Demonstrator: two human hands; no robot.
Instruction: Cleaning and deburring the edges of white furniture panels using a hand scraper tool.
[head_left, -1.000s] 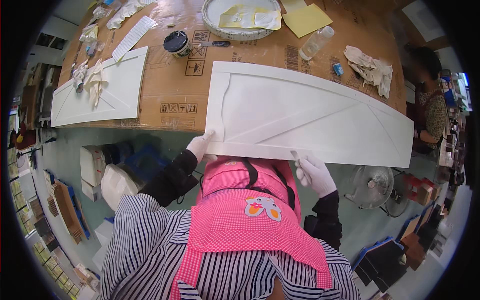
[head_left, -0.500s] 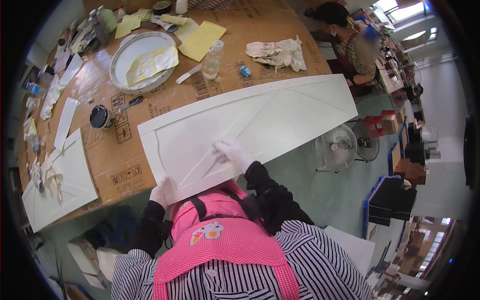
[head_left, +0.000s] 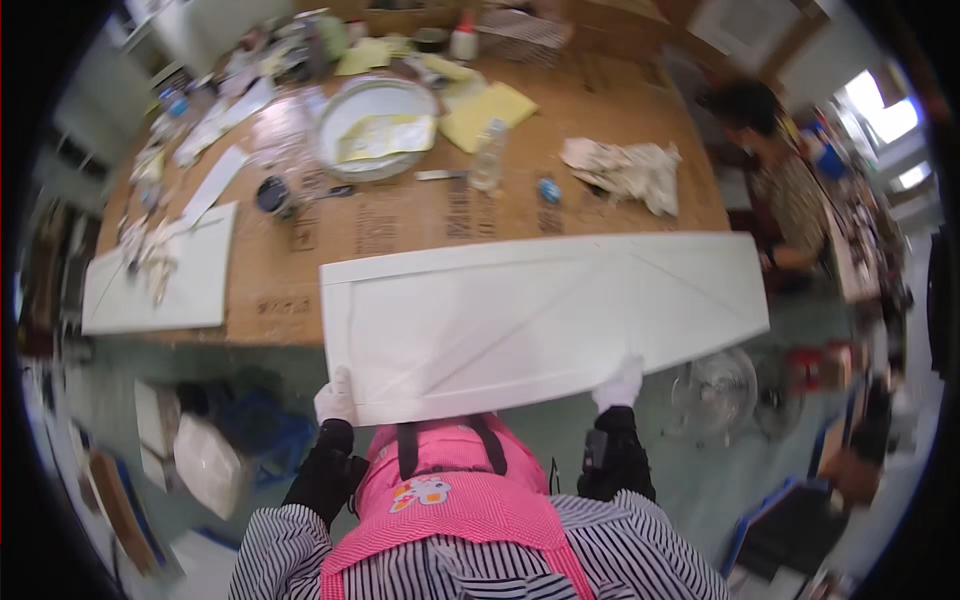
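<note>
A long white panel (head_left: pixel 540 315) with a framed border and slanting grooves lies partly on the table and overhangs its near edge in front of me. My left hand (head_left: pixel 335 397), in a white glove, grips its near left corner, thumb on top. Farther right, my right hand (head_left: pixel 619 384), also gloved, is closed on the near edge, thumb on the upper face. The fingers of both hands are hidden under the panel.
The cardboard-covered table (head_left: pixel 400 225) bears a round white lid (head_left: pixel 330 145), a dark jar (head_left: pixel 272 195), a clear bottle (head_left: pixel 488 155), a crumpled cloth (head_left: pixel 630 172) and another white panel (head_left: pixel 205 280). A fan (head_left: pixel 715 390) stands on the floor at right. A person (head_left: pixel 790 190) sits beyond it.
My right hand has gone from the panel's face to its near edge, farther right. The panel now lies more level across my view, and my view has turned. My left hand stays at the corner.
</note>
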